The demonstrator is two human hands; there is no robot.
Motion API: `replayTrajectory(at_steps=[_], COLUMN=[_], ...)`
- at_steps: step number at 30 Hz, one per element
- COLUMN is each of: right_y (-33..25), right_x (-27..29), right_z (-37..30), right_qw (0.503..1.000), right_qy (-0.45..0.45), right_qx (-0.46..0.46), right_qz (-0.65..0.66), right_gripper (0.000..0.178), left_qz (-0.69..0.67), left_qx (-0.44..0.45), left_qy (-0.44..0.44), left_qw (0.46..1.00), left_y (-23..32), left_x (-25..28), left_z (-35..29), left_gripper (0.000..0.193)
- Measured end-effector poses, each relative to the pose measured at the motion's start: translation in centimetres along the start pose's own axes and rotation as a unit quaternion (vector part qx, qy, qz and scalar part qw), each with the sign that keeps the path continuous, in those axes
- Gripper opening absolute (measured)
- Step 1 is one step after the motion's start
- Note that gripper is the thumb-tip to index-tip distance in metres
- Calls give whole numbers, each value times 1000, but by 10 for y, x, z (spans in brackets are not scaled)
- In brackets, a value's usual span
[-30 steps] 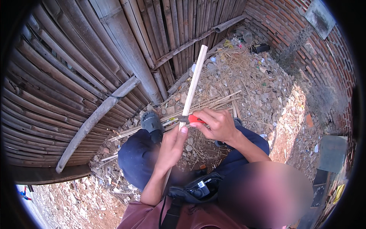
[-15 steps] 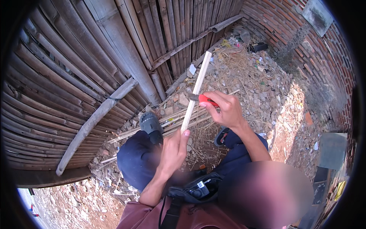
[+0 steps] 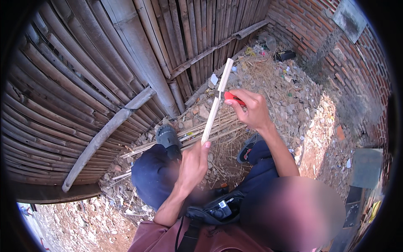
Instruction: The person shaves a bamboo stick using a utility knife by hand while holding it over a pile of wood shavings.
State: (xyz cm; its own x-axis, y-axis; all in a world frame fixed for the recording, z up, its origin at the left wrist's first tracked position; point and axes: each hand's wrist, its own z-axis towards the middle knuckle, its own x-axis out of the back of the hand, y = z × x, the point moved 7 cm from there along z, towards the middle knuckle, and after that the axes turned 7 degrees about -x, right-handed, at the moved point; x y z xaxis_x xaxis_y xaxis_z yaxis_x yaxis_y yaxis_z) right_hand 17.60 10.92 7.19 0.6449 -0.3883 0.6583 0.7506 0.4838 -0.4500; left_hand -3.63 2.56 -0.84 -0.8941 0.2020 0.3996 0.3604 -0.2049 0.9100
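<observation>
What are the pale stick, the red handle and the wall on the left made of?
Pale stick: perhaps raw wood or bamboo, unpainted, with lengthwise lines.
Red handle: probably smooth plastic, judging by its even, bright colour.
Wall: likely weathered bamboo, dull, with a thick, jointed pole.

bamboo wall (image 3: 71,105), brick wall (image 3: 357,71), ground (image 3: 289,113) — stony, part-sunlit
</observation>
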Motion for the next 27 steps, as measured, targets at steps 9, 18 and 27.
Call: replayTrajectory(at_steps=[9,18,27], right_y=[38,175,110], right_x=[15,49,35], right_z=[33,11,-1], right_qw=[997,920,948], right_qy=[53,-68,-23], right_qx=[-47,-336,-309], right_qz=[-8,-188,68], right_gripper=[26,43,33], left_qz=[16,-68,-326], left_qx=[-21,-16,80], left_qy=[-4,-39,-57], left_qw=[1000,997,940], left_y=[-9,-15,-34], left_x=[-3,-9,-17], left_z=[-6,-1,-3], left_gripper=[39,45,29])
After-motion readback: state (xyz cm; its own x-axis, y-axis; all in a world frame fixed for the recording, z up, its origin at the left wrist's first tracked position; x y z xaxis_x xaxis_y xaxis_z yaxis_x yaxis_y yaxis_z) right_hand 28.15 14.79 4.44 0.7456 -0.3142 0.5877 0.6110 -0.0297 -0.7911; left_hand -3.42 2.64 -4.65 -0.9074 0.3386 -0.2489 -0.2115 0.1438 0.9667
